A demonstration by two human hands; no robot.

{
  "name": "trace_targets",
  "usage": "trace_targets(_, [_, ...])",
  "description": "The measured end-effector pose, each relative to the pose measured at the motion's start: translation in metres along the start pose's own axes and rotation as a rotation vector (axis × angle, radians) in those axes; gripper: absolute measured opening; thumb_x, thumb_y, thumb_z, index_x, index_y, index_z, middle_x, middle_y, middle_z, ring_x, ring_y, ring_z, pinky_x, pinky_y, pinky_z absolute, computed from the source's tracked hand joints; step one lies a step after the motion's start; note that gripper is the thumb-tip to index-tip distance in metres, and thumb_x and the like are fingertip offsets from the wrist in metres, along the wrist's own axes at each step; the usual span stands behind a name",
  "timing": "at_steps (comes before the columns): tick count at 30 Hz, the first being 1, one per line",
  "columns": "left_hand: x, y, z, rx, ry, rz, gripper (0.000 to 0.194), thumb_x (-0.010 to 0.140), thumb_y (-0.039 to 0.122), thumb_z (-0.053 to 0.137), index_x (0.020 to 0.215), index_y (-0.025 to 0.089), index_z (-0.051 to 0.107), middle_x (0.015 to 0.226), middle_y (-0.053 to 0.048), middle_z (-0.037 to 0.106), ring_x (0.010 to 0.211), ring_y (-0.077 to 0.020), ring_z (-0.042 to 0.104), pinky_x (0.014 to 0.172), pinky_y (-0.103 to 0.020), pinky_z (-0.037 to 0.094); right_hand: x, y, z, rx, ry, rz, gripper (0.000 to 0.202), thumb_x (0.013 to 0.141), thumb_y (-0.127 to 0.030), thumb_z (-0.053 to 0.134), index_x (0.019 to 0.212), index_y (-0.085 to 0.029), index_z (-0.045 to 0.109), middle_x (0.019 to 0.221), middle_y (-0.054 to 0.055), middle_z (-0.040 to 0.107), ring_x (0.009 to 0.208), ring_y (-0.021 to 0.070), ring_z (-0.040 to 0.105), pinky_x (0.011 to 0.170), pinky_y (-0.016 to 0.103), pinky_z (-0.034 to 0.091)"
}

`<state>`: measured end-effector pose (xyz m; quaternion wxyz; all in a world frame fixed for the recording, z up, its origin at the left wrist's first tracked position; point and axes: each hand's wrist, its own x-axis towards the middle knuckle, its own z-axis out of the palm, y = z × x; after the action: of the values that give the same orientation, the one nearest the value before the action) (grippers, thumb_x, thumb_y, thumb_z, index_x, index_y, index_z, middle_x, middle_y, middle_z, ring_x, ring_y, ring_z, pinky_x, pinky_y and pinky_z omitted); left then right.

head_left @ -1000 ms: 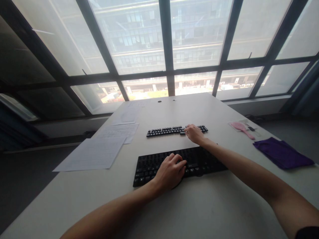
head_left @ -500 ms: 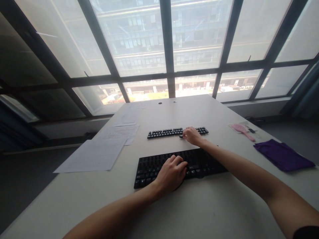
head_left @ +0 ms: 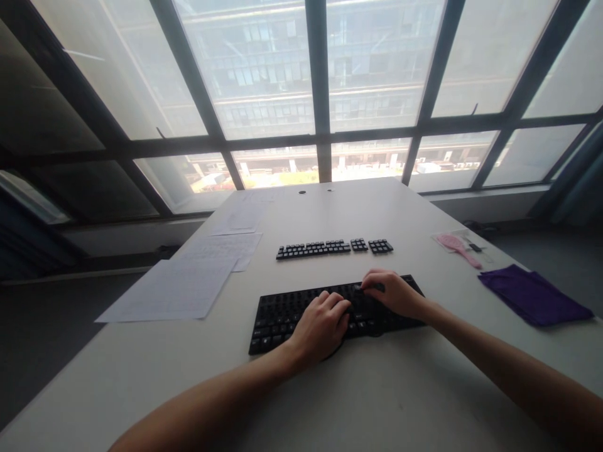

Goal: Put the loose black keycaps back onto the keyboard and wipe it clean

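A black keyboard [head_left: 282, 307] lies on the white table in front of me, with caps along its near rows. My left hand [head_left: 320, 325] rests over its near middle edge, fingers bent together and holding onto it. Above the right-centre part of the keyboard, my right hand [head_left: 389, 292] pinches a small dark keycap [head_left: 358, 289] between thumb and fingertips. Farther back, loose black keycaps stand in three groups: a long block [head_left: 313, 250], a small block [head_left: 358, 245] and a squarish block [head_left: 380, 246] at the right. The keyboard's surface under both hands is hidden.
Several printed sheets of paper [head_left: 169, 292] lie on the left of the table [head_left: 226, 389]. At the right are a pink hairbrush [head_left: 459, 249] and a folded purple cloth [head_left: 532, 295]. Large framed windows [head_left: 367, 75] rise beyond the far edge.
My right hand has come back toward me from the keycap groups to the keyboard, bringing a keycap. My left hand stays in place on the keyboard.
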<state>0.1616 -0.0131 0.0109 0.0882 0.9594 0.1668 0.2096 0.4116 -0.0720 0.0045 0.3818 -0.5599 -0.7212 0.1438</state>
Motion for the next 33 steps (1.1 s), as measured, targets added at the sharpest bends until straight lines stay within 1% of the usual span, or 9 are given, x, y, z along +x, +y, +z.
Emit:
trace_targets(2, [0.002,0.001,-0.001,-0.013,-0.006,-0.024,0.021,0.098,0.021,0.054,0.116,0.02,0.065,0.108,-0.008,0.067,0.099,-0.0248,0.059,0.089,-0.041,0.054,-0.015,-0.007,0.0,0.034,-0.012,-0.007,0.013,0.088,-0.011,0.067,0.09,-0.022,0.073,0.096,0.003,0.072,0.091,0.0196,0.067,0.086,0.032,0.051])
trace_targets(4, [0.004,0.002,-0.002,-0.026,-0.003,-0.035,0.024,0.098,0.021,0.054,0.121,0.021,0.063,0.112,-0.008,0.067,0.102,-0.0252,0.059,0.091,-0.042,0.053,-0.023,-0.011,0.003,0.04,-0.015,-0.016,0.015,0.087,-0.009,0.067,0.09,-0.022,0.074,0.097,0.004,0.072,0.091,0.0199,0.067,0.086,0.032,0.051])
trace_targets(7, [0.005,0.003,-0.002,-0.04,-0.01,-0.012,0.036,0.098,0.021,0.054,0.134,0.022,0.058,0.121,-0.009,0.067,0.106,-0.0256,0.058,0.094,-0.042,0.053,-0.026,-0.012,0.009,0.019,-0.021,-0.032,0.013,0.088,-0.01,0.068,0.089,-0.022,0.074,0.095,0.005,0.072,0.091,0.0201,0.066,0.085,0.032,0.052])
trace_targets(9, [0.006,0.004,-0.003,-0.042,-0.031,0.018,0.039,0.098,0.022,0.055,0.137,0.022,0.056,0.124,-0.008,0.067,0.105,-0.0253,0.058,0.094,-0.042,0.053,-0.026,-0.012,0.013,-0.001,-0.019,-0.051,0.013,0.089,-0.01,0.067,0.089,-0.021,0.075,0.095,0.005,0.072,0.09,0.0201,0.066,0.085,0.032,0.052])
trace_targets(13, [0.006,0.004,-0.003,-0.04,-0.063,0.069,0.035,0.099,0.023,0.055,0.134,0.023,0.061,0.122,-0.007,0.068,0.101,-0.0241,0.058,0.095,-0.042,0.053,-0.027,-0.014,0.016,-0.042,0.003,-0.092,0.015,0.091,-0.01,0.064,0.089,-0.021,0.075,0.094,0.006,0.071,0.09,0.02,0.066,0.084,0.032,0.052])
trace_targets(20, [0.005,0.003,-0.001,-0.021,-0.064,0.083,0.037,0.099,0.025,0.056,0.135,0.022,0.06,0.122,-0.008,0.068,0.101,-0.025,0.058,0.094,-0.042,0.053,-0.028,-0.019,0.014,-0.08,0.013,-0.137,0.018,0.094,-0.011,0.06,0.088,-0.02,0.074,0.093,0.007,0.07,0.088,0.0198,0.065,0.082,0.033,0.052])
trace_targets(28, [0.005,0.003,0.0,-0.027,-0.053,0.087,0.038,0.098,0.024,0.056,0.136,0.021,0.06,0.121,-0.009,0.068,0.101,-0.0254,0.057,0.093,-0.043,0.053,-0.029,-0.013,0.018,-0.073,0.03,-0.134,0.016,0.093,-0.011,0.062,0.088,-0.021,0.073,0.094,0.006,0.07,0.088,0.0192,0.065,0.082,0.031,0.052])
trace_targets(33, [0.005,0.002,0.001,-0.037,-0.067,0.091,0.04,0.098,0.025,0.057,0.138,0.023,0.059,0.123,-0.008,0.068,0.102,-0.0251,0.057,0.095,-0.044,0.053,-0.03,-0.015,0.015,-0.088,0.01,-0.127,0.018,0.094,-0.011,0.06,0.088,-0.021,0.073,0.095,0.006,0.07,0.089,0.0194,0.065,0.083,0.032,0.052])
